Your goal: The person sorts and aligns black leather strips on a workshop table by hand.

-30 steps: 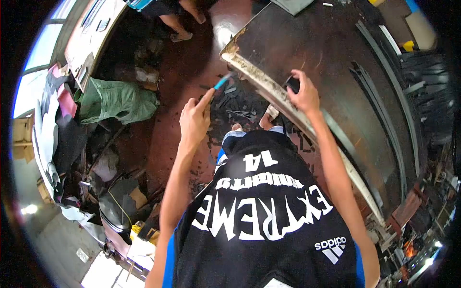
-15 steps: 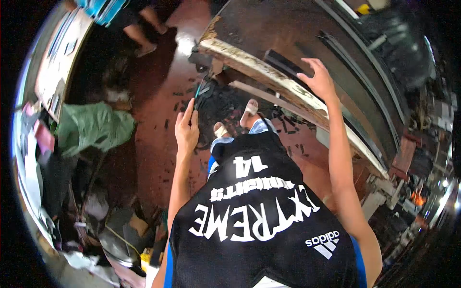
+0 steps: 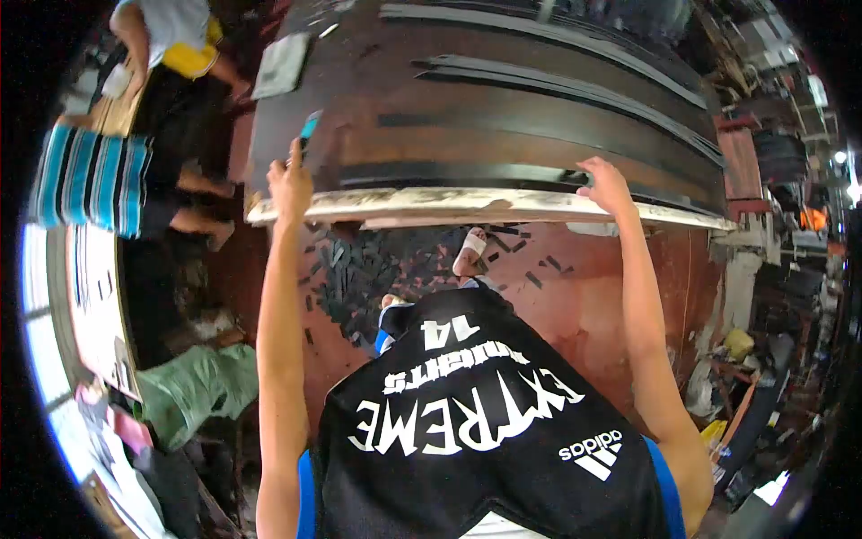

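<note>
My left hand (image 3: 292,184) is closed around a slim teal tool (image 3: 311,124) shaped like a utility knife, its teal end pointing up and away over the table's near left part. My right hand (image 3: 608,186) is at the front edge further right, thumb and fingers pinched at the right end of a long dark strip (image 3: 467,172) with a bright sheen. That strip lies along the pale, worn front edge (image 3: 503,199) of the dark table (image 3: 359,81). Motion blurs the strip and the left fingers somewhat.
Long grey strips (image 3: 557,83) lie further back on the table, and a folded pale cloth (image 3: 281,66) sits at its left corner. Black offcuts (image 3: 359,278) litter the floor by my feet. People stand at the left, one with a striped teal garment (image 3: 94,180). Green cloth (image 3: 197,386) hangs lower left.
My view has turned, so the table now lies straight across ahead. My left hand has come over the table with the tool; my right hand's spread fingers have closed at the strip's end.
</note>
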`<move>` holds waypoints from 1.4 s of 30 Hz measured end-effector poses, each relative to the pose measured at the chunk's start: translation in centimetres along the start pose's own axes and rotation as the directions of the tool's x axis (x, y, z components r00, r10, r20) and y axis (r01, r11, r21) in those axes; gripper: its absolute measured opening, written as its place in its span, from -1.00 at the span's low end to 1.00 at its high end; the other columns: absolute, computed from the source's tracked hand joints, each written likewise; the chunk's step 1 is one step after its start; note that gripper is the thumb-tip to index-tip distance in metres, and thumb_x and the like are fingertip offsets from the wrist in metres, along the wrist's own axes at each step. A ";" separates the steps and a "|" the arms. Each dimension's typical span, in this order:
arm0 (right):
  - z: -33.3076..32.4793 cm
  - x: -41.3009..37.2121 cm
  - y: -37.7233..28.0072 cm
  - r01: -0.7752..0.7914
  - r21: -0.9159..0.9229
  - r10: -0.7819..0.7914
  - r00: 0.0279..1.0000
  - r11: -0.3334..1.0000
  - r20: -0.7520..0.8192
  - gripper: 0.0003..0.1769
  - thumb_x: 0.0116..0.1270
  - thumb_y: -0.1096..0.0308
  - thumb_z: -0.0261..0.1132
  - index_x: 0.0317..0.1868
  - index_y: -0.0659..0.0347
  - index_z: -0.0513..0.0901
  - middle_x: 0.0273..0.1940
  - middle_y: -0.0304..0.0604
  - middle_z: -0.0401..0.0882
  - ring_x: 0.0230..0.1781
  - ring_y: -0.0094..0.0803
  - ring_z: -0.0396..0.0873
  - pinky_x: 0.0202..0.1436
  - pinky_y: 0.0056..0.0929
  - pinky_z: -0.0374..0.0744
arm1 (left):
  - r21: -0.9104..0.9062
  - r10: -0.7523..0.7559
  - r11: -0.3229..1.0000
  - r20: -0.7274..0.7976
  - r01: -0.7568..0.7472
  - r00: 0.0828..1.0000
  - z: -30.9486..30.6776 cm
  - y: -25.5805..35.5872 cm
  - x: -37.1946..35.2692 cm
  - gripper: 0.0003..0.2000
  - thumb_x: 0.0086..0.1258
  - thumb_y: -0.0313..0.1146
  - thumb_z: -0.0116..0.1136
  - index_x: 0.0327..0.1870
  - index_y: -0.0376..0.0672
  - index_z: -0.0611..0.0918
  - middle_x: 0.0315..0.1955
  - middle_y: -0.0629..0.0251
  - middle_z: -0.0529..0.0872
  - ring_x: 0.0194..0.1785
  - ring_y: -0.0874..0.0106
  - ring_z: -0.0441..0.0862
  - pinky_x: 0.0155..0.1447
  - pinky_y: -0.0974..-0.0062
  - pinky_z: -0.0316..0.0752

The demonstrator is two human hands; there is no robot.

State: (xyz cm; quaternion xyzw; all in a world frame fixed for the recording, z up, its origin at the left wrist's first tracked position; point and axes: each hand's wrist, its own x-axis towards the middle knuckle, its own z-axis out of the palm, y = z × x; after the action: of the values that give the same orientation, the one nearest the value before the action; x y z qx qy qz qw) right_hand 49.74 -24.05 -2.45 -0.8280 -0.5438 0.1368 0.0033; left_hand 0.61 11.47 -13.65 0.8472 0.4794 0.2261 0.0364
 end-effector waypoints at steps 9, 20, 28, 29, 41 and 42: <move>2.6 -1.2 8.4 0.142 0.175 -0.126 0.987 0.974 -0.096 -0.40 0.09 0.35 0.45 0.22 0.14 0.63 0.18 -0.13 0.61 0.20 -0.11 0.52 0.34 -0.17 0.42 | 0.298 -0.008 0.954 -0.044 0.020 0.999 0.3 2.5 0.3 -0.38 0.38 -0.12 0.27 0.45 0.00 0.42 0.23 0.00 0.48 0.26 -0.06 0.40 0.23 -0.05 0.35; 2.1 -2.5 14.3 0.066 0.207 -0.041 0.991 0.976 -0.125 -0.44 0.10 0.35 0.44 0.19 0.15 0.66 0.20 -0.11 0.61 0.21 -0.11 0.51 0.39 -0.14 0.37 | -0.232 0.457 0.889 0.444 -0.394 0.771 -1.2 25.3 -0.6 -0.51 0.17 -0.36 0.40 0.19 -0.13 0.65 0.11 0.20 0.61 0.23 0.17 0.51 0.33 0.14 0.33; -0.7 -1.6 14.1 0.107 0.247 -0.071 0.986 0.963 -0.153 -0.56 0.14 0.18 0.44 0.04 0.11 0.70 0.11 -0.12 0.65 0.16 -0.08 0.53 0.31 -0.14 0.42 | -0.264 0.412 0.909 0.467 -0.321 0.782 -1.7 22.0 1.6 -0.63 0.28 -0.44 0.30 0.14 -0.18 0.65 0.02 0.09 0.70 0.09 0.04 0.59 0.23 0.13 0.42; -1.3 -1.5 14.2 0.113 0.271 -0.081 0.988 0.956 -0.129 -0.55 0.13 0.13 0.45 0.01 0.12 0.69 0.05 -0.12 0.66 0.13 -0.08 0.54 0.28 -0.16 0.44 | -0.278 0.414 0.907 0.450 -0.316 0.792 -1.7 21.0 1.9 -0.63 0.28 -0.47 0.29 0.14 -0.18 0.65 0.03 0.07 0.70 0.08 0.01 0.59 0.22 0.12 0.44; -1.5 -1.7 35.0 -0.022 0.227 0.039 0.997 0.974 -0.068 -0.51 0.13 0.03 0.46 -0.03 0.16 0.70 0.00 0.01 0.63 0.10 0.05 0.55 0.20 -0.12 0.50 | -0.160 0.282 0.959 0.513 -0.233 0.810 1.3 20.3 5.2 -0.71 0.40 -0.41 0.18 0.09 -0.27 0.63 -0.03 -0.05 0.68 0.03 -0.10 0.59 0.12 0.11 0.47; -1.5 -1.9 36.6 -0.048 0.235 0.060 0.997 0.971 -0.047 -0.49 0.11 0.02 0.48 -0.02 0.17 0.71 -0.02 0.01 0.63 0.10 0.04 0.56 0.18 -0.12 0.51 | -0.140 0.265 0.964 0.502 -0.225 0.823 1.8 21.5 5.2 -0.71 0.39 -0.41 0.19 0.10 -0.25 0.63 -0.05 -0.05 0.68 0.02 -0.10 0.59 0.11 0.11 0.47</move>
State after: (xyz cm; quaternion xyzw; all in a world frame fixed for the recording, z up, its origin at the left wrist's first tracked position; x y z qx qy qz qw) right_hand 82.32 -40.46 -6.19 -0.8396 -0.5009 0.1776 0.1118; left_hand 20.74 4.48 -7.50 0.9291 0.3305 0.0109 0.1658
